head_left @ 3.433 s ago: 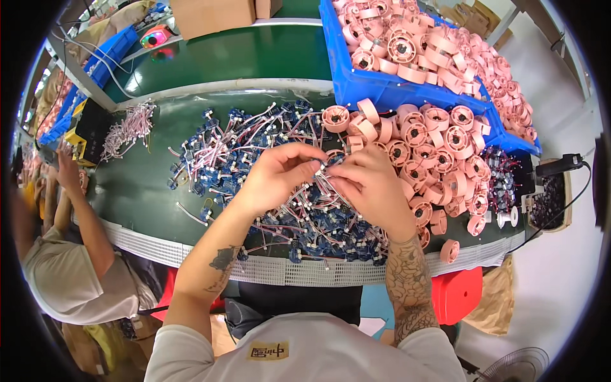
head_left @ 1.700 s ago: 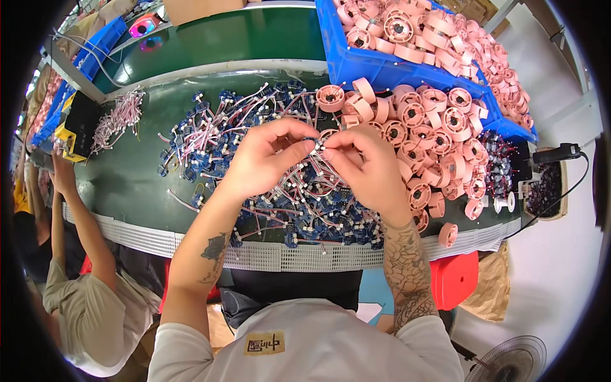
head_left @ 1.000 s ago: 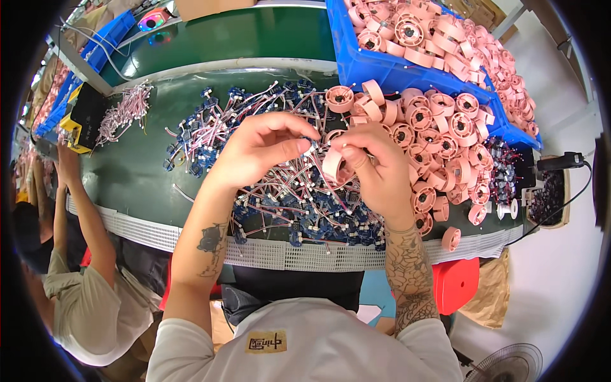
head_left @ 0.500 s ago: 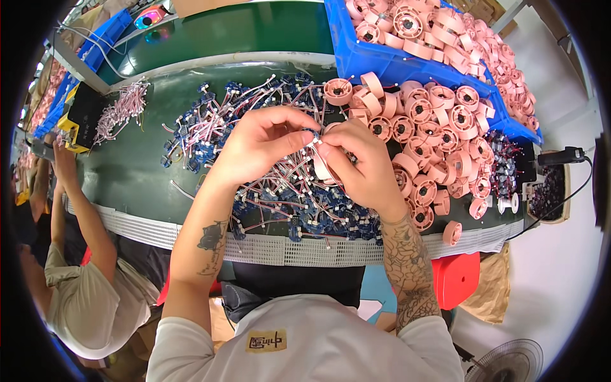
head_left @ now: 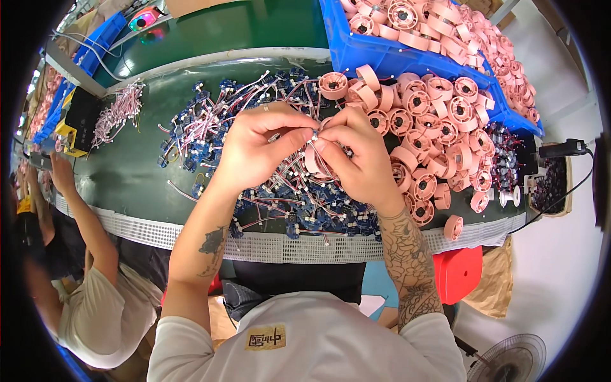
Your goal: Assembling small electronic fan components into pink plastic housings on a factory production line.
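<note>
Fingertips of my left hand [head_left: 258, 148] and my right hand [head_left: 358, 156] meet over the middle of the table. Pinched between them is a small white plug connector [head_left: 314, 135] with thin wires; my left thumb and forefinger grip it from one side, my right from the other. Just under the fingers sits a pink ring-shaped housing [head_left: 312, 159], partly covered by my right hand. Below and around the hands spreads a heap of small blue circuit boards [head_left: 318, 207] with red and white wires and white plugs.
Many pink ring housings [head_left: 417, 137] are piled to the right, before a blue bin [head_left: 363, 58] full of more. Bundled pink-white wires [head_left: 121, 111] lie at the left. Dark parts [head_left: 503, 156] stand far right. A co-worker's arm [head_left: 83, 204] reaches in at the left.
My hands stay together at nearly the same spot, with only slight finger movement. The co-worker's arm on the left has shifted a little.
</note>
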`<action>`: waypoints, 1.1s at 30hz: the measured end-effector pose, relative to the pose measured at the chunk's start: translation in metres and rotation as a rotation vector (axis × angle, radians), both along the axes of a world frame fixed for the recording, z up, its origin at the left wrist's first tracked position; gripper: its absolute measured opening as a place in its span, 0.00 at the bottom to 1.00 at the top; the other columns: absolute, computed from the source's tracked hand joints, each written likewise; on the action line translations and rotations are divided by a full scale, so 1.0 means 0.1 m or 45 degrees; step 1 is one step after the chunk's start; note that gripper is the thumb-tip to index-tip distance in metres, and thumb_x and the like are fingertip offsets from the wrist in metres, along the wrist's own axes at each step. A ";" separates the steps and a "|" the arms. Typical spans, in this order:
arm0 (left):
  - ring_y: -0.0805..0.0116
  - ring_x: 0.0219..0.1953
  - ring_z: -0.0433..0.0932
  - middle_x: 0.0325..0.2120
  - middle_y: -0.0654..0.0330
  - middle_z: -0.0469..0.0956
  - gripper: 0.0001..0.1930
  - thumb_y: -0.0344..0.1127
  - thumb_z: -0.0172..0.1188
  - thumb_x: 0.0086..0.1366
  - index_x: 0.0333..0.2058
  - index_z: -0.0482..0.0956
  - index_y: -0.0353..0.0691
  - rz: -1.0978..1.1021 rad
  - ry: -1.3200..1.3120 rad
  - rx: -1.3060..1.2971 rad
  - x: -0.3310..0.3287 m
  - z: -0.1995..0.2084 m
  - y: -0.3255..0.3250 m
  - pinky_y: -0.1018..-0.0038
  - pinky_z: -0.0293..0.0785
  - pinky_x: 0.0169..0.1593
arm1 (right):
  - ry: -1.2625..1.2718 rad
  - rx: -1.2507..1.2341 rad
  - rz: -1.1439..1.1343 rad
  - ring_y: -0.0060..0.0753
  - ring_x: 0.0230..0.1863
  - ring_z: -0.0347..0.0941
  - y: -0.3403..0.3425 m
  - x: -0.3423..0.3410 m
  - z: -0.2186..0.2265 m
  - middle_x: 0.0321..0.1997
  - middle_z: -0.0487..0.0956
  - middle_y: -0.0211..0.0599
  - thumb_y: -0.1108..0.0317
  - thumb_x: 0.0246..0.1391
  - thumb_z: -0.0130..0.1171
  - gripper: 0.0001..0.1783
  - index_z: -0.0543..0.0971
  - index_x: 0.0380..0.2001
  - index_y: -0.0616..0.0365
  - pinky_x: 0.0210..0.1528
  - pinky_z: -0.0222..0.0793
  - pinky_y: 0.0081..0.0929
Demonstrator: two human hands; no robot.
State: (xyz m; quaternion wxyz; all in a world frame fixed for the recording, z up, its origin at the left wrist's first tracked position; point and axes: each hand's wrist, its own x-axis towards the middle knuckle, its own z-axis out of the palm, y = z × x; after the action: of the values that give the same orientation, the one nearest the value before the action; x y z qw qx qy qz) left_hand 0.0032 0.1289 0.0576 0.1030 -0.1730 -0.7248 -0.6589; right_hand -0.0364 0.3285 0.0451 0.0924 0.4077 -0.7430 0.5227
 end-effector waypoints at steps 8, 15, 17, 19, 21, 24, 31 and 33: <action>0.70 0.31 0.80 0.29 0.58 0.82 0.09 0.20 0.65 0.58 0.37 0.86 0.35 0.184 0.167 -0.080 0.01 -0.05 0.11 0.76 0.75 0.34 | 0.085 -0.074 -0.082 0.39 0.37 0.66 -0.06 0.02 -0.02 0.32 0.71 0.37 0.76 0.53 0.61 0.03 0.77 0.29 0.64 0.40 0.63 0.33; 0.71 0.29 0.79 0.28 0.59 0.81 0.08 0.20 0.65 0.59 0.37 0.86 0.35 0.175 0.177 -0.111 -0.03 -0.12 0.13 0.76 0.74 0.34 | 0.083 -0.025 -0.102 0.40 0.38 0.67 -0.02 0.00 -0.01 0.32 0.71 0.37 0.75 0.54 0.62 0.04 0.77 0.29 0.64 0.40 0.64 0.34; 0.70 0.30 0.78 0.31 0.58 0.80 0.10 0.22 0.65 0.61 0.42 0.85 0.35 0.188 0.198 -0.205 -0.09 -0.17 0.11 0.76 0.75 0.35 | -0.079 0.000 -0.072 0.41 0.38 0.69 -0.01 -0.05 -0.02 0.33 0.73 0.38 0.74 0.54 0.62 0.05 0.78 0.30 0.64 0.41 0.66 0.34; 0.69 0.31 0.78 0.34 0.56 0.79 0.17 0.27 0.67 0.61 0.50 0.81 0.36 0.199 0.109 -0.135 -0.07 -0.19 0.16 0.75 0.75 0.37 | -0.142 0.027 -0.056 0.37 0.37 0.72 0.04 -0.06 0.00 0.35 0.75 0.37 0.71 0.56 0.62 0.07 0.79 0.33 0.65 0.39 0.68 0.31; 0.61 0.40 0.78 0.41 0.52 0.77 0.32 0.38 0.75 0.55 0.57 0.74 0.36 0.120 0.043 -0.402 -0.01 -0.04 0.13 0.69 0.76 0.44 | -0.287 -0.079 -0.065 0.31 0.35 0.74 0.07 -0.06 0.03 0.38 0.76 0.36 0.69 0.58 0.62 0.09 0.80 0.36 0.65 0.36 0.69 0.27; 0.50 0.49 0.73 0.43 0.49 0.76 0.36 0.41 0.81 0.44 0.50 0.74 0.33 0.006 0.082 -0.745 0.06 -0.01 0.10 0.60 0.72 0.53 | -0.514 -0.242 -0.007 0.23 0.36 0.74 0.05 -0.09 -0.04 0.39 0.76 0.34 0.70 0.60 0.61 0.09 0.80 0.38 0.67 0.35 0.70 0.21; 0.51 0.46 0.74 0.42 0.53 0.77 0.34 0.33 0.79 0.41 0.50 0.77 0.36 0.264 0.497 -0.842 -0.02 -0.13 0.21 0.61 0.70 0.52 | -0.334 -0.163 -0.151 0.19 0.38 0.72 0.07 -0.03 0.09 0.40 0.75 0.32 0.67 0.57 0.66 0.11 0.80 0.38 0.64 0.36 0.68 0.19; 0.54 0.49 0.73 0.45 0.57 0.76 0.34 0.32 0.76 0.41 0.51 0.77 0.40 0.296 0.497 -0.797 -0.03 -0.14 0.19 0.60 0.66 0.54 | -0.162 -0.136 -0.233 0.16 0.33 0.71 0.07 -0.03 0.08 0.34 0.76 0.30 0.65 0.53 0.70 0.14 0.80 0.37 0.63 0.32 0.67 0.18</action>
State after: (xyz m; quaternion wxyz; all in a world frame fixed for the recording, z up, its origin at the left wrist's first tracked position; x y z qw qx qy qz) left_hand 0.0002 0.1476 0.0436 0.2553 -0.2350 -0.8723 -0.3445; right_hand -0.0394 0.3355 0.0526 0.1141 0.2987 -0.7526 0.5756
